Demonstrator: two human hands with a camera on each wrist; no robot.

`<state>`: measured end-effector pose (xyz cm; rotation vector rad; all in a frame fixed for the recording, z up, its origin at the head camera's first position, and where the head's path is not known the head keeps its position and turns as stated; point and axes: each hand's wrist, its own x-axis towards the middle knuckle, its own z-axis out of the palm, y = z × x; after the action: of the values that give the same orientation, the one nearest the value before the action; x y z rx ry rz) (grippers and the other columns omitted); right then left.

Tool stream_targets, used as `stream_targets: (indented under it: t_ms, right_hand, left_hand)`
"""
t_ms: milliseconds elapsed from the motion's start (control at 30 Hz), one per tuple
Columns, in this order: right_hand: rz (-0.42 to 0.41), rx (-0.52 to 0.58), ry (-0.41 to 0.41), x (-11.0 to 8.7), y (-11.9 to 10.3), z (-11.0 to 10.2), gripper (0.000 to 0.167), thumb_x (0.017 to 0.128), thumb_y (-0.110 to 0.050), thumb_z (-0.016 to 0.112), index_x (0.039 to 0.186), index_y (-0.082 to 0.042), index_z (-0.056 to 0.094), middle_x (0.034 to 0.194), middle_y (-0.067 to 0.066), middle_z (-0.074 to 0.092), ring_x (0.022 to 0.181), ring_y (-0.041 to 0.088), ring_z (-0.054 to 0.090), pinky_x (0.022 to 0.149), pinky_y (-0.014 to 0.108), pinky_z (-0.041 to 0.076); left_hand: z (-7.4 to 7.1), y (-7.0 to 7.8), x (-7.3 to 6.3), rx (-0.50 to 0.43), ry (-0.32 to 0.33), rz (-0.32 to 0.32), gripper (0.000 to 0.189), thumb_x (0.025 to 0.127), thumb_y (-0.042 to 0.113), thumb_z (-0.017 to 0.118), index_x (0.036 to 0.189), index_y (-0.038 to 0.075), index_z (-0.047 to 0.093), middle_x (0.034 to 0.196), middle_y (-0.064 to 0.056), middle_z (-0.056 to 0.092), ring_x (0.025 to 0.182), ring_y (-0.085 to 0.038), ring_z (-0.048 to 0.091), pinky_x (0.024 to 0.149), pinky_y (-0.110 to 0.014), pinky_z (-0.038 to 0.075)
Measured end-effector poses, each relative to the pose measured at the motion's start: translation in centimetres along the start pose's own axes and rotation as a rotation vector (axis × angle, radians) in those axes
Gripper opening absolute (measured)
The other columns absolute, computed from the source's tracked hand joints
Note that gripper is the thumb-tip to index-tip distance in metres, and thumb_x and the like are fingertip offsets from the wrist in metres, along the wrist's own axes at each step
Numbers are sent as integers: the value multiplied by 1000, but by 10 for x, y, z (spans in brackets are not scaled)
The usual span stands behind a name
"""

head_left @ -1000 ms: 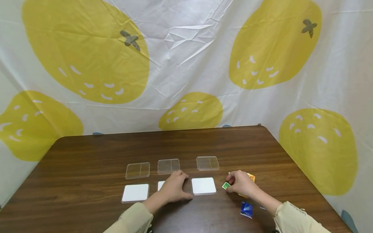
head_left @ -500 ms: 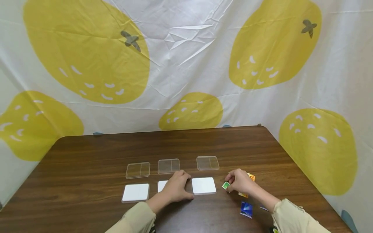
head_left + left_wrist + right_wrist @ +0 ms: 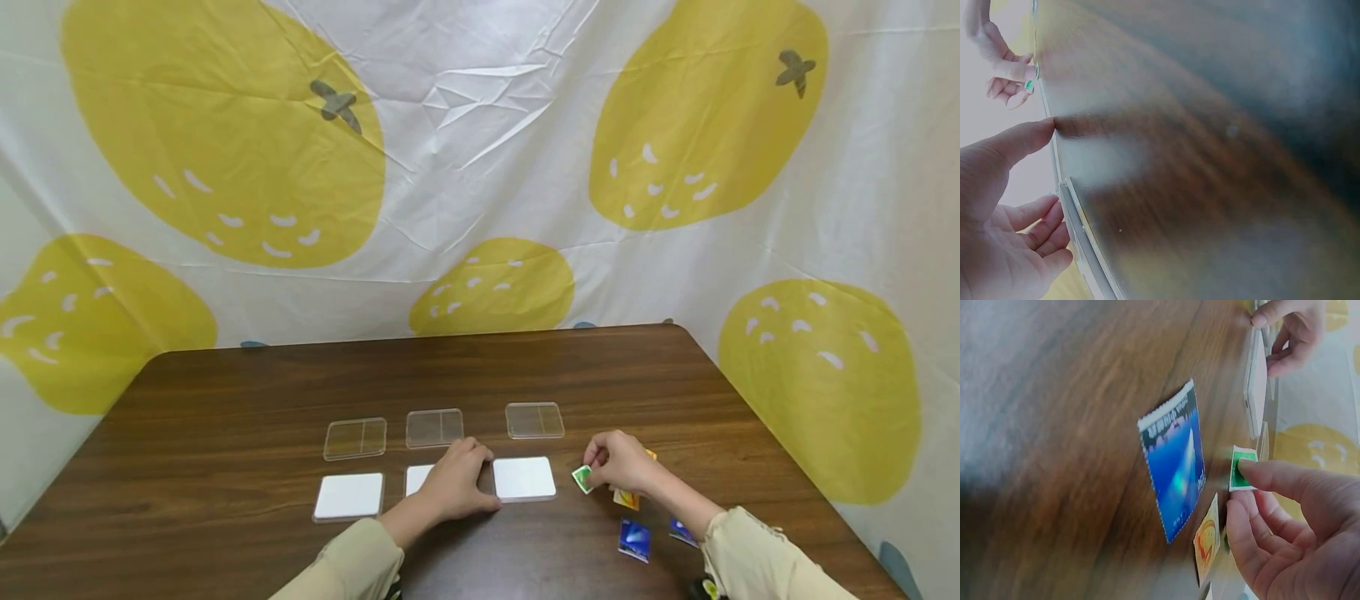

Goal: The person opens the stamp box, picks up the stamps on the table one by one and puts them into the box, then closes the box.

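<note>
My right hand [image 3: 624, 463] pinches a small green stamp [image 3: 581, 477] with a white border between thumb and fingertips. In the right wrist view the thumb overlaps the stamp's green face. An orange stamp [image 3: 627, 499] lies under this hand, partly covered. Closer to me is a blue stamp [image 3: 1175, 469] with perforated edges, and another blue stamp [image 3: 682, 533] shows beside my right forearm. My left hand [image 3: 454, 482], thumb and fingers spread apart, rests on the table over the middle white-lined case [image 3: 416, 477]. Its fingertips reach the left side of the right white-lined case [image 3: 523, 479].
A third white-lined case [image 3: 348, 497] lies at the left of the front row. Behind the cases are three clear plastic lids, the left lid [image 3: 355, 439], middle lid [image 3: 433, 427] and right lid [image 3: 534, 420]. A lemon-patterned curtain [image 3: 480, 167] hangs behind the wooden table [image 3: 225, 467].
My right hand has shifted slightly away from me, its green stamp more fully in sight. More of the orange stamp and second blue stamp shows. My left hand has slid slightly right.
</note>
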<state>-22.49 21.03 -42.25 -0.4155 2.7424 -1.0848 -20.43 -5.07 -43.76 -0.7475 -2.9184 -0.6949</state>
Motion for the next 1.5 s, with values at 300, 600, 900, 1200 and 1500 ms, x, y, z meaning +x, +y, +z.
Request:
stream_targets:
  t_ms: [300,600,900,1200,1500]
  right_hand:
    - [-6,-5,-5,3,-1,-5,8,67,3,66,70,-1,59,61,2,55,50,12,52,44,23,45]
    - [-124,85,-116,9,1,-18,5,76,1,65,73,2,61,60,2,57,52,12,51,44,22,44]
    - [-113,238,-225,13,-8,-24,13,80,-5,64,81,7,61,63,4,57,54,10,50,45,20,42]
    - [-75,300,-249,19,-21,-5,16,79,-7,65,82,7,60,65,6,61,58,12,55,49,25,46]
    - [-80,239,-189,27,-17,12,11,76,-4,67,78,6,62,60,6,60,52,10,52,45,23,43]
  left_hand:
    - [-1,0,0,0,-6,-7,54,62,35,80,101,3,61,96,-4,55,93,-20,50,80,-32,45]
    - [-2,1,0,2,-2,8,52,62,34,80,99,3,62,95,-5,55,92,-21,50,79,-32,45]
    - [-2,0,0,3,7,17,51,60,33,80,97,4,62,92,-4,55,90,-20,50,76,-30,45]
    - [-2,0,0,3,14,24,51,59,33,81,97,4,62,92,-4,56,89,-20,50,76,-30,45]
    - [1,-2,1,1,8,19,50,59,33,81,96,5,62,92,-3,55,89,-19,49,76,-30,45]
